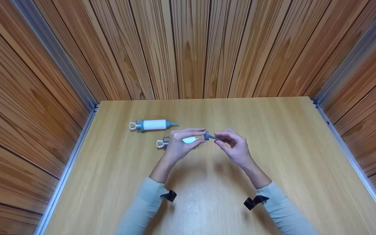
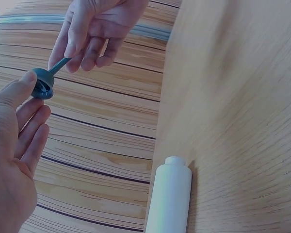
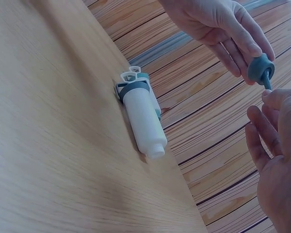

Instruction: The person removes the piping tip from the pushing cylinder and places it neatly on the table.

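Partly behind left hand [image 1: 177, 144], white tube [image 1: 189, 140].

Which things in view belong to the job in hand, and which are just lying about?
In the job:
- nozzle cap, held by the left hand and right hand
- uncapped white tube, lying down, probably the cap's match

Apparently just lying about:
- second white tube, nozzle fitted, untouched
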`<state>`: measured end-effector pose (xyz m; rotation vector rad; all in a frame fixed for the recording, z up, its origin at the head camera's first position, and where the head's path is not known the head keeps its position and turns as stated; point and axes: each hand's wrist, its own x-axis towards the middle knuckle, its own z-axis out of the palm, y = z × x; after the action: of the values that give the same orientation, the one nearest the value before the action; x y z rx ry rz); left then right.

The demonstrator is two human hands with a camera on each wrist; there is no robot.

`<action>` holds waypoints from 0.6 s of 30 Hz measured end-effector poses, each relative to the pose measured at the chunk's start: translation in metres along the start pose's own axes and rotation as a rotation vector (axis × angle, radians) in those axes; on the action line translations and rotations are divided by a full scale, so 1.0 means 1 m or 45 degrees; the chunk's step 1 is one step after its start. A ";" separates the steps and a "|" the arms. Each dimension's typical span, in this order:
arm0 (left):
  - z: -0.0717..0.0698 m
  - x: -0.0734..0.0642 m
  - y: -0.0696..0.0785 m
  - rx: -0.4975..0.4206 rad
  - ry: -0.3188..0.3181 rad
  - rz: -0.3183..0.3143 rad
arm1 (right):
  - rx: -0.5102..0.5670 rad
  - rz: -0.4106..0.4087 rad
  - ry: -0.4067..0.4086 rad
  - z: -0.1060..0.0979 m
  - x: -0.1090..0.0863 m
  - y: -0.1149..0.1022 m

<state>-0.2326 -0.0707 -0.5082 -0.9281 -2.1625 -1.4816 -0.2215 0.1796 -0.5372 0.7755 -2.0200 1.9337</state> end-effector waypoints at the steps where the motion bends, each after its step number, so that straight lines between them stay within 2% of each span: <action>1: 0.000 0.000 0.000 0.002 -0.003 0.002 | -0.002 0.000 0.001 0.000 0.000 0.000; 18: -0.001 -0.001 0.002 -0.072 -0.020 -0.041 | -0.007 -0.022 -0.017 -0.001 0.002 -0.001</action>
<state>-0.2303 -0.0713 -0.5071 -0.9307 -2.1664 -1.5634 -0.2222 0.1801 -0.5350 0.8039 -2.0188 1.9176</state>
